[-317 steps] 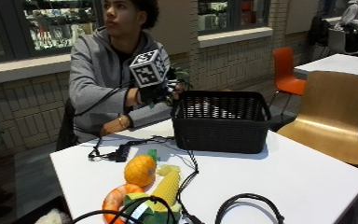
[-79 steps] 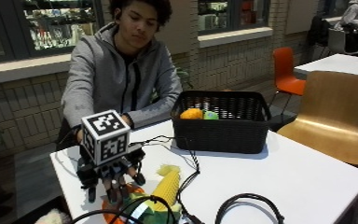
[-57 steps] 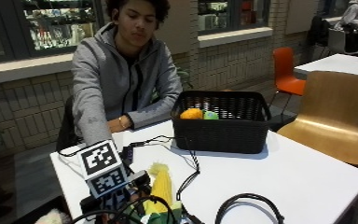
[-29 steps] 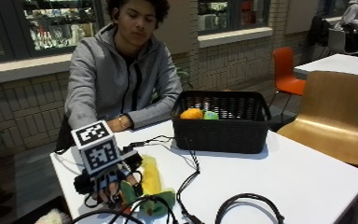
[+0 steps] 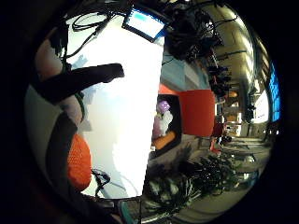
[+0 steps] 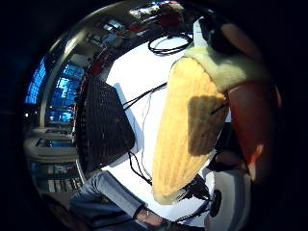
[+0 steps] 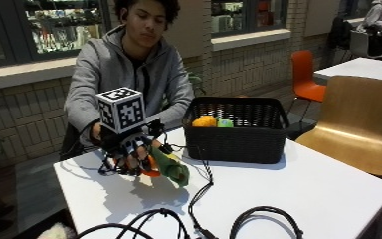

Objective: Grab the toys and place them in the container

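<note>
The white surface (image 7: 323, 184) carries everything, with a person seated behind it. Toward its back stands the black basket (image 7: 237, 139), a mesh-walled container; an orange toy (image 7: 204, 121) and a green toy (image 7: 225, 122) lie inside it against the wall nearest the person. Black cables (image 7: 197, 199) trail from the basket's foot across the surface to its front edge, where they loop.

Well apart from the basket, above the surface's left part as seen from the outside view, the gloved right hand (image 7: 130, 149) is raised clear of the top, its shadow below. Its fingers are curled around a corn toy (image 7: 170, 167), whose green husk end hangs down and outward toward the basket. The thumb-side palm view shows the yellow kernelled cob (image 6: 185, 130) lying close along the palm. A smaller carrot toy (image 7: 150, 172) shows beneath the fingers, pressed beside the corn.
</note>
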Available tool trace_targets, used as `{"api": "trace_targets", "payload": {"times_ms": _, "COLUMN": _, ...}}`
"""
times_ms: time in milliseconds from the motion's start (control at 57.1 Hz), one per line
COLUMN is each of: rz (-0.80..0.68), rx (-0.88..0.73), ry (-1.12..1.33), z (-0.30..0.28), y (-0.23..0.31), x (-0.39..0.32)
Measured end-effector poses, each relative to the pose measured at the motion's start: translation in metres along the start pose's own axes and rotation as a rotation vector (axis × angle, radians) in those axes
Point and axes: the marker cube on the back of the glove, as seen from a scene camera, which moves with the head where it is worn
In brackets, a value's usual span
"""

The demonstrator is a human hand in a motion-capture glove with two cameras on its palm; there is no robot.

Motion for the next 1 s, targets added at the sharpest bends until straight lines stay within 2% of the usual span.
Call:
{"api": "trace_targets", "payload": {"times_ms": 683, "rz": 0.057, "rx": -0.001, "ry": 0.002, "z": -0.015, "y": -0.006, "x": 0.011}}
{"api": "trace_targets", "payload": {"times_ms": 998, "rz": 0.02, "rx": 0.002, "ry": 0.041, "z": -0.025, "y": -0.007, "x": 0.008}}
